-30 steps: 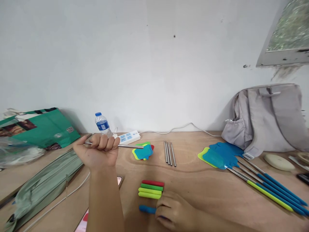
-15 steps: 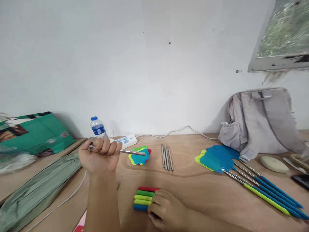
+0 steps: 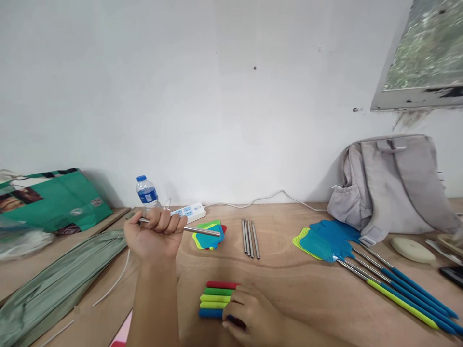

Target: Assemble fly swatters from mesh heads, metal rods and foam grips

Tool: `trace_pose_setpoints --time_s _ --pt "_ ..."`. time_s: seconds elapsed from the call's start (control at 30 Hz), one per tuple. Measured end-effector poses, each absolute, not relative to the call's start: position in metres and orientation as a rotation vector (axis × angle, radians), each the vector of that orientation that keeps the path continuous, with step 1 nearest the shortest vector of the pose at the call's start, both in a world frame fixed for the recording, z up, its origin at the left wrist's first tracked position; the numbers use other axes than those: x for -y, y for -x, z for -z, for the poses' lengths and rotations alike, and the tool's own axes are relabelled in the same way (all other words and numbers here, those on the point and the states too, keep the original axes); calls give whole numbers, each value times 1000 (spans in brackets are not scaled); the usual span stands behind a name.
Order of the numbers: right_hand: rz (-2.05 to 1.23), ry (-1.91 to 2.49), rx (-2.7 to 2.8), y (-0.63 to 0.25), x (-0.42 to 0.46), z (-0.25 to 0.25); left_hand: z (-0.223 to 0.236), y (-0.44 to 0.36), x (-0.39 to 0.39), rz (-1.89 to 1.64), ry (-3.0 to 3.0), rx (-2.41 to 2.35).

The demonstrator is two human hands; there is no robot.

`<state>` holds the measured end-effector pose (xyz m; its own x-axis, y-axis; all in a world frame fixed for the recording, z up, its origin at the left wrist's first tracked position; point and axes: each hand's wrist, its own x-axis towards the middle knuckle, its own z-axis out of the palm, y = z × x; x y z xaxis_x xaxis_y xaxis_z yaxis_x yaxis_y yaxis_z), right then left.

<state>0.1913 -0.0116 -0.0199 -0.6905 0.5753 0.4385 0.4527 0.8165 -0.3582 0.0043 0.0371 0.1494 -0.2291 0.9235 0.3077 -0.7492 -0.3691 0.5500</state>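
My left hand [image 3: 155, 234] is raised above the wooden table [image 3: 289, 284] in a fist, closed round a thin metal rod [image 3: 200, 231] that lies level and sticks out to the right. My right hand [image 3: 253, 315] rests low on the table with its fingers curled on the right end of a row of coloured handle sleeves [image 3: 216, 299]: red, green, two yellow-green and blue. The fingertips pinch the blue sleeve [image 3: 211, 313] nearest me. Beyond the rod's tip lies a small pile of coloured swatter heads [image 3: 209, 233].
Several bare metal rods [image 3: 249, 237] lie side by side mid-table. Assembled fly swatters [image 3: 376, 272] fan out at the right, below a grey backpack [image 3: 394, 185]. A water bottle [image 3: 146, 192] and power strip [image 3: 190, 211] stand by the wall. A green bag [image 3: 54, 200] and grey-green cover [image 3: 58, 284] lie left.
My right hand has slid left from the lone blue sleeve onto the row's end, and the blue sleeve now lies against the other sleeves. My left hand with the rod has hardly moved.
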Motion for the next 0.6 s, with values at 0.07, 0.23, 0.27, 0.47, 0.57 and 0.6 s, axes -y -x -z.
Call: trace_pose_setpoints --time_s 0.07,0.23,0.27,0.47,0.57,0.6 --pt "-384 749 2423 -195 14 16 -148 -5 -39 -1812 -714 -354" --pt "-563 776 2164 -203 16 8 -145 -14 -43 -1720 -688 -369" --pt "-572 795 2087 -204 15 8 -145 -17 -44 -1693 -683 -371" --pt "-421 860 1595 -204 -4 16 -132 -58 -49 -1456 -706 -418" --pt "-410 842 1596 -211 -18 20 -118 -84 -52 -1278 -759 -490" --pt "-419 846 1631 -215 -22 21 -113 -92 -53 -1226 -780 -512"
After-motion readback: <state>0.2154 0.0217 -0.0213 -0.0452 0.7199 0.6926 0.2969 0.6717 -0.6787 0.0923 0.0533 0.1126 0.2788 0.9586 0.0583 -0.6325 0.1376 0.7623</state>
